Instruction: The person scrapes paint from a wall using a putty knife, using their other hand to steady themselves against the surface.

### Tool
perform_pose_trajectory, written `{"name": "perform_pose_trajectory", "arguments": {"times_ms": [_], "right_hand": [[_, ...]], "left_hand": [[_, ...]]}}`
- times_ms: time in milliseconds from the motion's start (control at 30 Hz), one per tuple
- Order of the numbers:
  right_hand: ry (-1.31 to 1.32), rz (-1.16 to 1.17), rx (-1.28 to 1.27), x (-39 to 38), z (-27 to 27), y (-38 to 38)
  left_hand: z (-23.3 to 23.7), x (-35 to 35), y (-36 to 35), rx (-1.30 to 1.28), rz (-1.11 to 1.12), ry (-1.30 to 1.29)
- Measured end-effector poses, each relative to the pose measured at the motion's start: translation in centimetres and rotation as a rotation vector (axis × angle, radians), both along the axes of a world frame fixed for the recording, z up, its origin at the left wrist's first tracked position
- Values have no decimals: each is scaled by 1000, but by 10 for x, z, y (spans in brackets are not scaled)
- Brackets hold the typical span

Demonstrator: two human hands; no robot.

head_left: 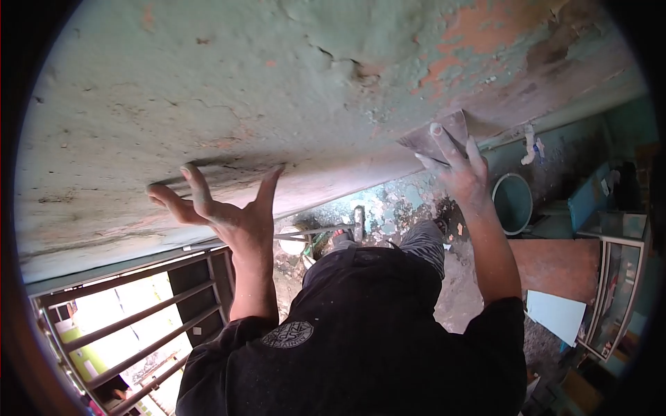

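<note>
Item: round emblem [288, 334], pale on dark, borne on the chest of the black shirt [388, 333], near the edge of the left sleeve [215, 360]. Lettering is set across its middle and around its rim, but is too small to be read with certainty.

On the right side of the view, a round bucket [530, 201] shows its open mouth, near a white fitting [529, 143] with a blue part. Farther right, a blue panel [588, 199] sits tilted. A reddish-brown board [558, 267] lies beside a framed cabinet [621, 291], a pale blue sheet [555, 317] next to both. On the left, parallel bars [139, 316] cross a bright opening. Stained floor [461, 298] shows lower down.
</note>
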State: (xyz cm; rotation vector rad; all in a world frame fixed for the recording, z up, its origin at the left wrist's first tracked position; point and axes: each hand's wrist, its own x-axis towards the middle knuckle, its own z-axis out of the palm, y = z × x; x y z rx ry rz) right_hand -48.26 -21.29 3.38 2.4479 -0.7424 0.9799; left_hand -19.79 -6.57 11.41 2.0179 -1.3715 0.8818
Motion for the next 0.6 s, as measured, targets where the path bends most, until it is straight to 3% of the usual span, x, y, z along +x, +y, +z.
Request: {"name": "perform_pose_trajectory", "arguments": {"times_ms": [33,67,133,167,333,400,500,600], "right_hand": [[-195,4,212,0,-1,0],[-194,-5,211,1,4,-3],[134,98,-129,1,15,-12],[-3,-17,108,6,2,-1],[103,36,-46,-3,19,-1],[-59,-21,214,-11,9,0],[92,18,51,-7,14,-2],[-9,17,97,6,11,5]], "left_hand": [[-2,2,0,-24,-24,-7],[-3,4,0,-25,-33,-5],[-9,9,-1,-75,-97,-92],[-15,19,2,-55,-163,-241],[-11,14,-1,-114,-121,-61],[-13,14,-1,-129,-141,-59],[-15,15,1,-85,-107,-97],[-11,12,0,-66,-82,-124]]}}
